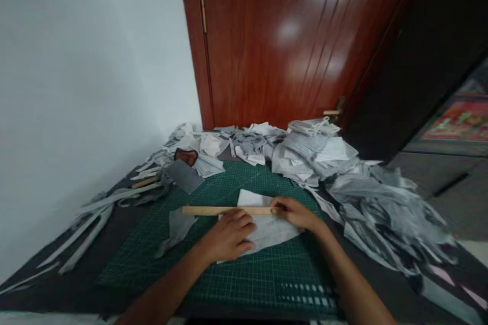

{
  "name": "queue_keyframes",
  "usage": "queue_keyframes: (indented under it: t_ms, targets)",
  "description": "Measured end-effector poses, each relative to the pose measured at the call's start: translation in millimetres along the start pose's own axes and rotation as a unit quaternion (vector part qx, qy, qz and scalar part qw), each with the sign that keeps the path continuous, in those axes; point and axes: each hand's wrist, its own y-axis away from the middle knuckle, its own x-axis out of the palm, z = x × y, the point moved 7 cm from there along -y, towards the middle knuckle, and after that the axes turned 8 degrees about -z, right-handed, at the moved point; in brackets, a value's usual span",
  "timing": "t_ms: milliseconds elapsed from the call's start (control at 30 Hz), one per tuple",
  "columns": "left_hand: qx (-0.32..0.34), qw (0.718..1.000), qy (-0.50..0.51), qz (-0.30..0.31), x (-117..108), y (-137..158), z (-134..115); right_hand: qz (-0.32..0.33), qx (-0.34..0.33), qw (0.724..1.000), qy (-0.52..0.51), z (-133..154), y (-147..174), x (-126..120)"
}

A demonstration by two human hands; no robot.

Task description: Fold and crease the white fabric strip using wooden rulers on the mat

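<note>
i can read no words or numbers through the head camera: the rows of white marks (305,294) on the green gridded cutting mat (244,277), the long pale wooden ruler (208,210) and the red patterned panel (457,121) at far right are too blurred.

One mat (236,284), one ruler (206,210), scraps (381,213) past counting

And on the mat it's one left hand (231,235), one right hand (294,212), two in all, with one white sheet (247,199), one grey cloth (272,233) and, over on the mat's left part, one loose piece (179,228). Behind the mat, one door (259,51), one handle (332,112)! Around the mat, scraps overlap too much to number.
</note>
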Motion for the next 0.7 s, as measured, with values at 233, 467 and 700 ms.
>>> queue_keyframes:
  t_ms: [233, 467, 700]
  targets:
    - [-0.041, 0.999, 0.002, -0.033, -6, 53, 50, -0.059, 0.044, 0.997, 0.032, -8, -9, 11]
    - [-0.134, 0.986, -0.057, -0.079, -10, 76, 79, -0.102, 0.054, 0.993, -0.014, -9, -11, 0]
    - [-0.290, 0.917, -0.179, -0.209, -43, 89, 97, -0.051, 0.061, 0.996, -0.043, -4, 0, -7]
